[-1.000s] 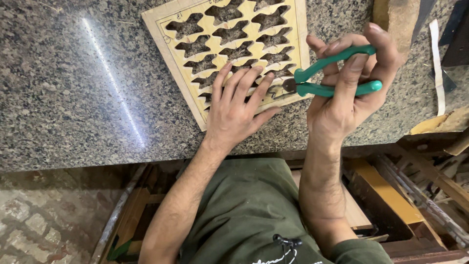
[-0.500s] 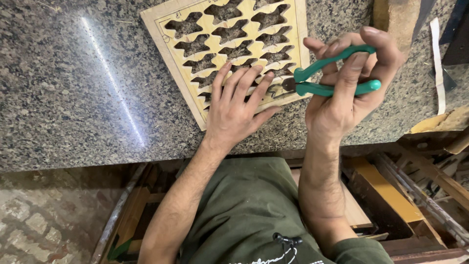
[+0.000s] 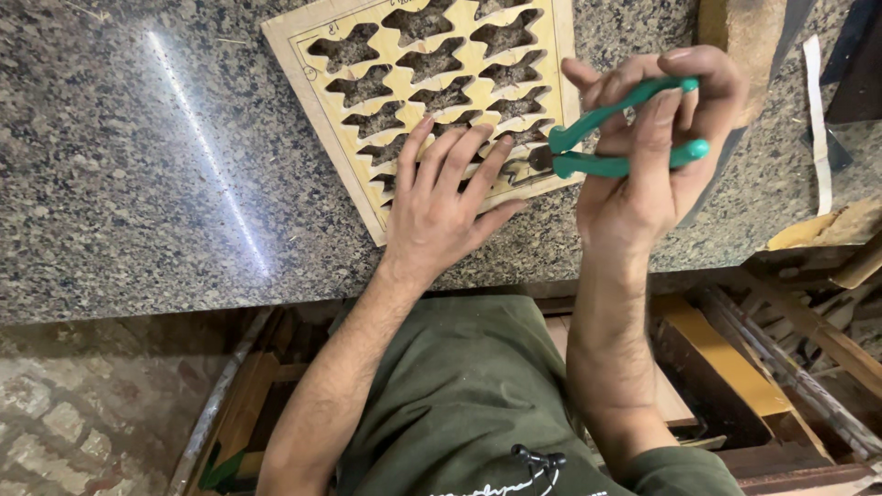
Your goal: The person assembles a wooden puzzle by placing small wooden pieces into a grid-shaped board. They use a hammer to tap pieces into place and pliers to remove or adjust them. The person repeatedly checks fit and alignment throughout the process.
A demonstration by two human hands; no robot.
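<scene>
- Head view: a speckled granite surface (image 3: 138,138) carries a pale wooden fretwork panel (image 3: 317,55), lying flat and pierced with rows of irregular cut-outs through which the stone shows.
- No container stands in view; the panel's openings hold nothing.
- Left hand (image 3: 441,207): palm down on the near corner of the panel, fingers (image 3: 411,156) spread and flat across the cut-outs, thumb out to the side at the panel's near edge.
- Right hand (image 3: 648,156): raised just beside the panel's right edge, fingers curled about a pair of green-handled pliers (image 3: 616,138), the handles parted.
- The pliers' nose sits at the panel's near right edge, just beside the left fingertips; whether it bites the wood, cannot tell.
</scene>
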